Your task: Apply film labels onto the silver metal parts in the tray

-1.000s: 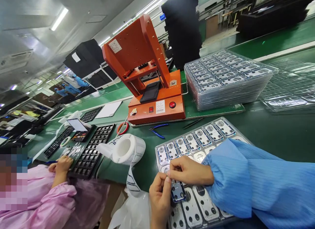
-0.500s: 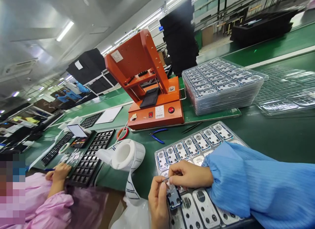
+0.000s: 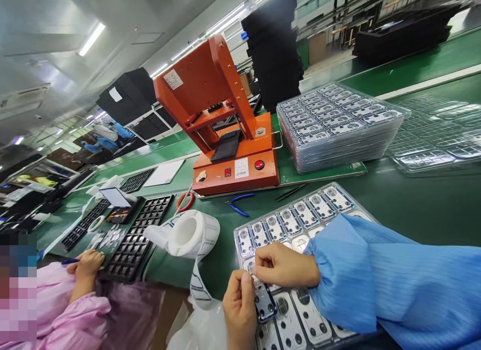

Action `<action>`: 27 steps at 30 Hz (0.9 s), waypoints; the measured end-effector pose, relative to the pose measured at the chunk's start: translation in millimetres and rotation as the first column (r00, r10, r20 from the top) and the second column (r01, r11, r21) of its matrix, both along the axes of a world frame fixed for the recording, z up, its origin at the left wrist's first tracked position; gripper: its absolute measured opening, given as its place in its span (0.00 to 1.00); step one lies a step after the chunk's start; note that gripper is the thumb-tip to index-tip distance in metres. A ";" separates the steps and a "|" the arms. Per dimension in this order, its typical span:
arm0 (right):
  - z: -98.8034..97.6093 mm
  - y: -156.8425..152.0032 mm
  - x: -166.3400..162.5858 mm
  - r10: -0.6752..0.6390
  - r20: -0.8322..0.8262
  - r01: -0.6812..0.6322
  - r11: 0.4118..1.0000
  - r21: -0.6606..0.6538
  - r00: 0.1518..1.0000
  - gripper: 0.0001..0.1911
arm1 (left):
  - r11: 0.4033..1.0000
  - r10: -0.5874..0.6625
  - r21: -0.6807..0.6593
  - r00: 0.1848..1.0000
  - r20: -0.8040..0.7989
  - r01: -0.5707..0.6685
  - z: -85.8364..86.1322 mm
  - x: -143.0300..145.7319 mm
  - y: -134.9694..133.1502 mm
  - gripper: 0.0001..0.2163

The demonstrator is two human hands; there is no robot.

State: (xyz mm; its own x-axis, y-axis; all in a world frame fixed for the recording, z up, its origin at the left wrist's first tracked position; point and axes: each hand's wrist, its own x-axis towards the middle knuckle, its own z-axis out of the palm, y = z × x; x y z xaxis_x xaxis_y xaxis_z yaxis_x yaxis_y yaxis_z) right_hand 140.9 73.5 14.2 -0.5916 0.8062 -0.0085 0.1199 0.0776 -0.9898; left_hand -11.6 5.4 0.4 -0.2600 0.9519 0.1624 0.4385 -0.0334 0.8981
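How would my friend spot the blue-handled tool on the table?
Start at the big orange machine on the green table. Look just in front of its base, between the red ring and the thin dark tool: the blue-handled tool lies there. Its two handles make a V and, unlike those neighbours, are bright blue.

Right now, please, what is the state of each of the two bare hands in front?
Left hand: closed, holding the blue-edged plate.
Right hand: closed, fingers curled at the plate's upper end; its grip cannot be told.
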 end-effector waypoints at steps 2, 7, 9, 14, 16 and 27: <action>0.2 -0.4 0.4 -0.010 -0.002 0.010 1.000 0.004 1.000 0.08 | 1.000 0.019 -0.008 1.000 0.003 -0.019 0.9 0.7 0.2 0.20; 1.3 1.6 6.6 0.131 -0.053 -0.136 0.985 -0.108 0.990 0.13 | 0.989 0.147 -0.016 0.983 0.112 -0.146 2.6 4.2 1.2 0.22; 0.8 2.1 8.3 0.171 -0.065 -0.177 0.980 -0.093 0.983 0.13 | 0.972 0.232 -0.013 0.956 0.177 -0.233 2.6 5.4 0.8 0.22; 0.3 -1.1 9.6 0.212 0.034 -0.215 0.971 0.101 0.977 0.07 | 0.925 0.369 -0.017 0.886 0.281 -0.380 -1.3 4.6 -0.4 0.22; 1.1 -3.4 10.4 0.235 0.102 -0.249 0.955 0.159 0.967 0.06 | 0.922 0.378 -0.034 0.878 0.293 -0.386 -3.0 3.4 -0.7 0.22; -3.9 -10.3 9.6 0.276 0.127 -0.301 0.916 0.266 0.953 0.03 | 0.908 0.399 0.024 0.881 0.255 -0.418 0.7 6.4 -2.4 0.22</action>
State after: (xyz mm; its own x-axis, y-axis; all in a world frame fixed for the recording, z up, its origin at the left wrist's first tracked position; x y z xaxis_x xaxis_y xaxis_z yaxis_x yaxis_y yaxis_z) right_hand 150.5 63.2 10.3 -0.8057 0.5776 0.1310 0.1337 0.3929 -0.9098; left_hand -5.2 3.0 1.1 -0.6632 0.7398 0.1133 0.2010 0.0303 0.9791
